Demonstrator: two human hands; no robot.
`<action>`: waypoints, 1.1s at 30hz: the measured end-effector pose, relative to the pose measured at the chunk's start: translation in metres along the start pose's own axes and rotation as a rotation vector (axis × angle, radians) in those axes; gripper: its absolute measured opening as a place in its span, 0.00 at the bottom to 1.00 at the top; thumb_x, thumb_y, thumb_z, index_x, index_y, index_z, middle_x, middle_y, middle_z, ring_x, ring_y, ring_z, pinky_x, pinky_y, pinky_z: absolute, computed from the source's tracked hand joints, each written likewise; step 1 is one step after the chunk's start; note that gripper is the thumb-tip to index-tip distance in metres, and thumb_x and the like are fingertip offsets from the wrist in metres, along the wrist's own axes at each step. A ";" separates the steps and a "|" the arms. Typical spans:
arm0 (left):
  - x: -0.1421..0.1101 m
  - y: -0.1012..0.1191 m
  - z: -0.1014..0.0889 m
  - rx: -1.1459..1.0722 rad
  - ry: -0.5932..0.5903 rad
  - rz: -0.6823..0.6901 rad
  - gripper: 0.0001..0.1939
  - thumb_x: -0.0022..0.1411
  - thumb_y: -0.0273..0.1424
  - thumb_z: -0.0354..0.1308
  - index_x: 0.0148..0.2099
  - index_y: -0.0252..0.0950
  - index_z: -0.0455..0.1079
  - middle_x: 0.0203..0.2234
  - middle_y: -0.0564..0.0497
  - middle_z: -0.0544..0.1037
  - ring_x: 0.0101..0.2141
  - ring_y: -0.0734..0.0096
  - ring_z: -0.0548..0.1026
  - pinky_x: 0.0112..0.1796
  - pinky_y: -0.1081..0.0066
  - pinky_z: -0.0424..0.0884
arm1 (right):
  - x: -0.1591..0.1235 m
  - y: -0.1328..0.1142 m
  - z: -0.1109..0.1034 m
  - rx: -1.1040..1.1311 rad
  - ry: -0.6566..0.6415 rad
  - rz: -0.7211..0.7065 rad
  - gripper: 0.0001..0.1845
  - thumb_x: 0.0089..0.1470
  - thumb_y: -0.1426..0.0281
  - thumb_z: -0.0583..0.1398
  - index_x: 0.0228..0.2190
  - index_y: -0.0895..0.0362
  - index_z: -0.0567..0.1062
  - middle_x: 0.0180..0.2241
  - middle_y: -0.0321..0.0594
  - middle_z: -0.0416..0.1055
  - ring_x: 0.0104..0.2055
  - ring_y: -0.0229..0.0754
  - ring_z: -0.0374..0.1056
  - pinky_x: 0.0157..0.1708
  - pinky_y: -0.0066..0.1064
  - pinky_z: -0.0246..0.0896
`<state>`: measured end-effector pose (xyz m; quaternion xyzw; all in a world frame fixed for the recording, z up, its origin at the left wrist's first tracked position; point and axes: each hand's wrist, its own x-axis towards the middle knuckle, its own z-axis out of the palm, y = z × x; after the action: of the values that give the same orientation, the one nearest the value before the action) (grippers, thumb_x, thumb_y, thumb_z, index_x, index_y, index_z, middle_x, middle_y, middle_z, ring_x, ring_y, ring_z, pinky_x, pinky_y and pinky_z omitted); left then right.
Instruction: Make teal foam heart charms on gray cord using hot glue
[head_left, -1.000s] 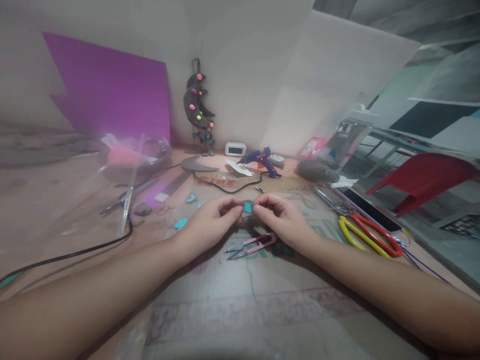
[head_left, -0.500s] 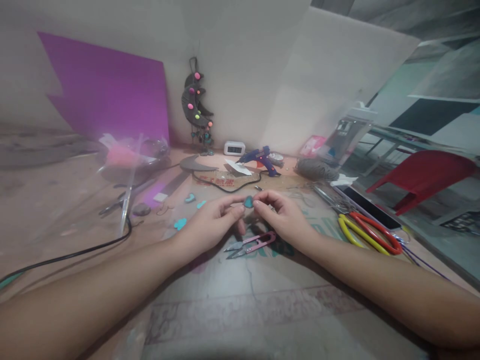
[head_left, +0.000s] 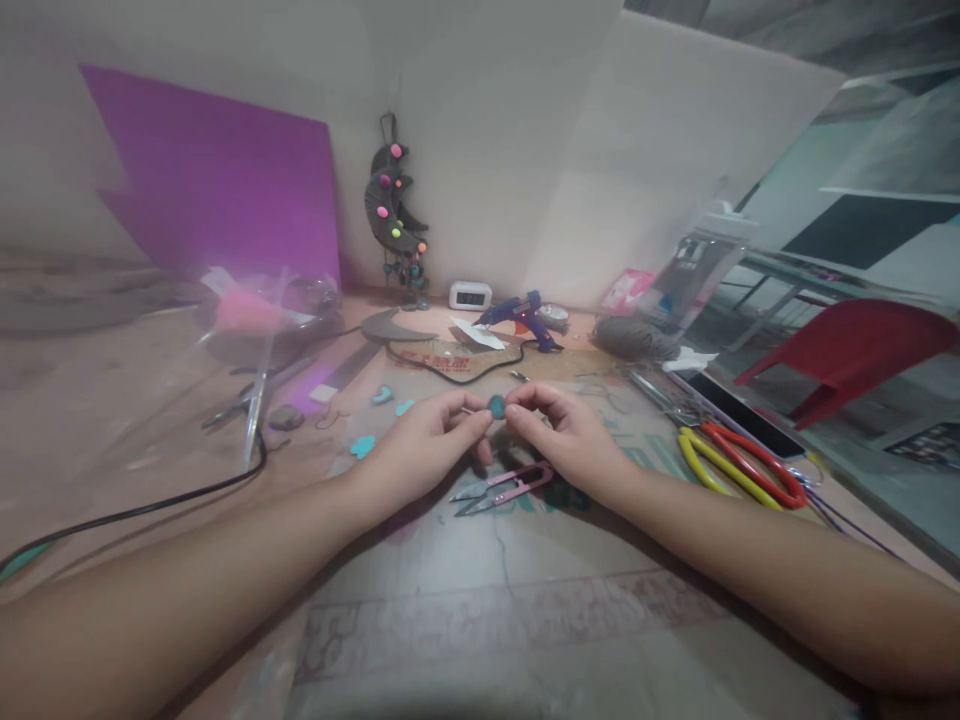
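A small round teal piece [head_left: 497,407] is pinched between both hands above the table, too small for its kind to show. My left hand [head_left: 442,430] grips its left side with thumb and forefinger. On the other side, my right hand [head_left: 553,415] holds it with closed fingertips. Pink-handled thread snips [head_left: 517,484] lie just below the hands, blades pointing left. To the left of my left hand are flat turquoise cut-outs [head_left: 363,446] and a teal curved piece [head_left: 382,395].
Behind the hands lie a blue glue gun [head_left: 525,318] with a black cord, a grey crescent [head_left: 397,326] and a white clock [head_left: 470,295]. Scissors with red and yellow handles [head_left: 739,465], a phone [head_left: 735,412] and grey yarn [head_left: 634,338] are at right. Clear plastic [head_left: 259,390] spreads at left.
The teal piece has turned slightly between the fingertips and now looks rounder. Both hands keep their place, and the view has shifted very slightly.
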<state>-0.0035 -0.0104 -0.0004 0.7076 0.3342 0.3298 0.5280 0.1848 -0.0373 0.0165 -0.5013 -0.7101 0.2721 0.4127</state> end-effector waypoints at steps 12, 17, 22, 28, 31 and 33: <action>-0.004 0.006 0.001 0.178 0.048 0.031 0.10 0.67 0.37 0.51 0.38 0.38 0.69 0.25 0.54 0.79 0.29 0.68 0.76 0.32 0.71 0.66 | 0.001 0.008 0.001 0.086 -0.001 0.017 0.11 0.54 0.62 0.62 0.37 0.56 0.74 0.34 0.38 0.73 0.36 0.39 0.69 0.38 0.31 0.64; -0.005 0.008 0.001 0.223 0.047 0.048 0.11 0.67 0.37 0.50 0.38 0.38 0.69 0.26 0.54 0.79 0.30 0.67 0.77 0.31 0.71 0.66 | 0.000 0.004 0.001 0.028 0.009 -0.008 0.08 0.55 0.64 0.61 0.34 0.56 0.74 0.31 0.36 0.73 0.34 0.38 0.69 0.37 0.30 0.63; -0.005 0.005 0.001 0.232 0.036 0.068 0.12 0.68 0.37 0.49 0.44 0.39 0.71 0.27 0.53 0.80 0.31 0.66 0.77 0.33 0.70 0.68 | 0.001 0.009 0.001 0.056 0.019 0.000 0.10 0.56 0.62 0.60 0.34 0.56 0.74 0.31 0.36 0.73 0.33 0.37 0.68 0.34 0.29 0.62; -0.004 0.004 0.001 0.161 0.058 0.116 0.15 0.67 0.37 0.51 0.52 0.38 0.70 0.37 0.50 0.80 0.40 0.65 0.77 0.42 0.67 0.70 | 0.001 0.011 0.000 0.081 0.016 0.005 0.10 0.57 0.62 0.60 0.34 0.56 0.74 0.30 0.36 0.72 0.33 0.37 0.68 0.34 0.29 0.62; -0.004 0.006 0.002 0.157 0.097 0.118 0.13 0.66 0.37 0.53 0.47 0.37 0.72 0.42 0.49 0.79 0.43 0.64 0.76 0.45 0.67 0.69 | 0.001 0.008 0.000 0.040 0.021 -0.023 0.09 0.57 0.63 0.60 0.34 0.56 0.74 0.30 0.35 0.72 0.34 0.37 0.68 0.36 0.29 0.62; -0.004 0.008 0.002 0.184 0.134 0.106 0.12 0.65 0.37 0.54 0.46 0.37 0.72 0.41 0.49 0.79 0.42 0.64 0.76 0.44 0.66 0.70 | 0.001 0.007 0.000 0.025 0.018 -0.032 0.08 0.57 0.64 0.60 0.34 0.56 0.74 0.31 0.35 0.73 0.34 0.37 0.68 0.37 0.30 0.62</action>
<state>-0.0030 -0.0169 0.0061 0.7461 0.3600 0.3718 0.4190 0.1877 -0.0339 0.0114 -0.4870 -0.7111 0.2697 0.4295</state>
